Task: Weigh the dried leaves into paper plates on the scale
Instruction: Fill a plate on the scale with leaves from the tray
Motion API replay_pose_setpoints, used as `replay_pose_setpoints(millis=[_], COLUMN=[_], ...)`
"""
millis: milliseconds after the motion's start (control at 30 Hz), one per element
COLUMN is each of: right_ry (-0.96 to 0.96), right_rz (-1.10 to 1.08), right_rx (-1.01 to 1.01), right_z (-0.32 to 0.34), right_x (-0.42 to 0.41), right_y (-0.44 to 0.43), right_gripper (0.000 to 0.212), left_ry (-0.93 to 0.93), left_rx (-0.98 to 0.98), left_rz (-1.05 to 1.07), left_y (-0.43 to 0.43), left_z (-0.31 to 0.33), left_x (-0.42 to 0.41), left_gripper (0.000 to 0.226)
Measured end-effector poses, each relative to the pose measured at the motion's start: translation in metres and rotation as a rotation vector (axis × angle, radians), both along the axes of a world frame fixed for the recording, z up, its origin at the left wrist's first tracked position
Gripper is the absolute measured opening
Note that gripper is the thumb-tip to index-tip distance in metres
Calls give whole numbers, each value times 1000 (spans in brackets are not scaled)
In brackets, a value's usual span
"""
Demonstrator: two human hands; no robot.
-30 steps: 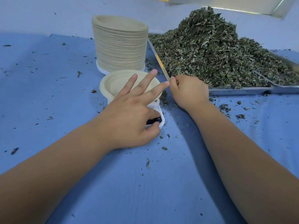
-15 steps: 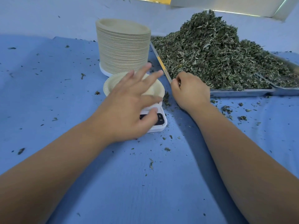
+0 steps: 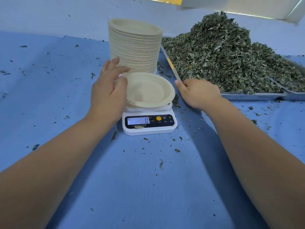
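Observation:
An empty paper plate (image 3: pixel 149 90) sits on a small white scale (image 3: pixel 149 128) whose display reads 0. My left hand (image 3: pixel 108 93) is at the plate's left side with its fingers relaxed and spread, the thumb touching the rim. A tall stack of paper plates (image 3: pixel 135 47) stands just behind. To the right a big heap of dried leaves (image 3: pixel 222 58) lies on a metal tray (image 3: pixel 252 96). My right hand (image 3: pixel 200 93) is curled at the tray's near left corner, with the thumb on the tray's rim.
A blue cloth (image 3: pixel 148 187) covers the table, scattered with leaf crumbs around the scale. A second metal tray (image 3: pixel 295 95) adjoins the first at the far right. A pale wall runs behind the stack and the heap.
My left hand lifted off the scale's button panel and moved left and back to the plate's rim, uncovering the display. My right hand stayed at the tray corner.

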State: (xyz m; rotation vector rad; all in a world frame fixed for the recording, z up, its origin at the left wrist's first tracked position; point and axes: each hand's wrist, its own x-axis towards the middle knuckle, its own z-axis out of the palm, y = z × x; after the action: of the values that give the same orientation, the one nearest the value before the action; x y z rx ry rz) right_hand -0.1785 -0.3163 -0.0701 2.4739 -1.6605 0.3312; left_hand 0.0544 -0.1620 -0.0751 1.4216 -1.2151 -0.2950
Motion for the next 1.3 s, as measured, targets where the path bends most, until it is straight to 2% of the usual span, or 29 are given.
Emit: replay_pose_setpoints(millis=[167, 267, 367, 500, 633, 733, 867, 933, 1033, 1100, 1167, 1300], right_ry=[-124, -221, -350, -308, -417, -524, -618, -594, -378, -290, -316, -493], right_rz=[-7, -5, -42, -66, -50, 10, 207, 298, 358, 366, 364, 345], right_rx=[168, 152, 65, 108, 6, -66, -12, 90, 251, 263, 233, 190], right_z=[14, 21, 27, 28, 39, 55, 74, 76, 71, 68, 68, 67], right_x=[5, 8, 11, 16, 20, 35, 71, 88, 105, 108, 105, 95], right_y=[-11, -14, -16, -16, -12, -3, 27, 44, 60, 62, 61, 46], right_gripper=[69, 61, 57, 54, 56, 56, 54, 55, 51, 45, 43, 46], left_ry=[306, 398, 383, 401, 429, 426, 443, 446, 436, 443, 448, 454], left_rx=[107, 204, 226, 224, 204, 190, 198, 197, 182, 169, 161, 161], left_rz=[80, 71, 26, 24, 19, 23, 35, 29, 15, 8, 10, -1], left_y=[-11, -19, -19, -21, -23, -24, -26, -25, -23, -23, -23, -23], left_z=[-5, -6, -7, -9, -10, -11, -13, -13, -13, -13, -13, -13], left_x=[16, 23, 22, 23, 24, 23, 25, 25, 25, 25, 25, 23], left_gripper=[45, 37, 44, 47, 44, 43, 45, 47, 52, 51, 49, 46])
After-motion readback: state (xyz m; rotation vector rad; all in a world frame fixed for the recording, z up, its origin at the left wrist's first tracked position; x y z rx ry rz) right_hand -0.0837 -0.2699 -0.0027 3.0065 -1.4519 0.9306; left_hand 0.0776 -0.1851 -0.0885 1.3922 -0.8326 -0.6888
